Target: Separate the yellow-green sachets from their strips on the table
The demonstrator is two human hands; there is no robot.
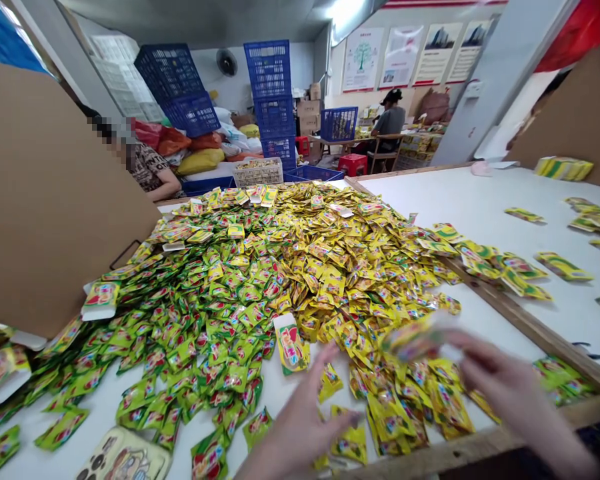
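My left hand [300, 427] is over the near edge of the table, its thumb and fingers apart with nothing between them. Yellow candy packets [350, 440] lie by its thumb. Just beyond its fingertips, a small printed box [291, 343] with one end up rests against the heap. My right hand [505, 380] pinches another small printed box [415, 339], blurred by motion, above the yellow packets at the right. Green packets [230, 320] fill the left of the heap, and yellow packets [330, 267] fill its right.
A large brown cardboard box [55, 193] stands at left. A cased phone [125, 457] lies at the near edge. A wooden strip [510, 307] divides the tabletop; flat small boxes [563, 265] lie beyond it. Another person [153, 167] sits across at left, near stacked blue crates [270, 73].
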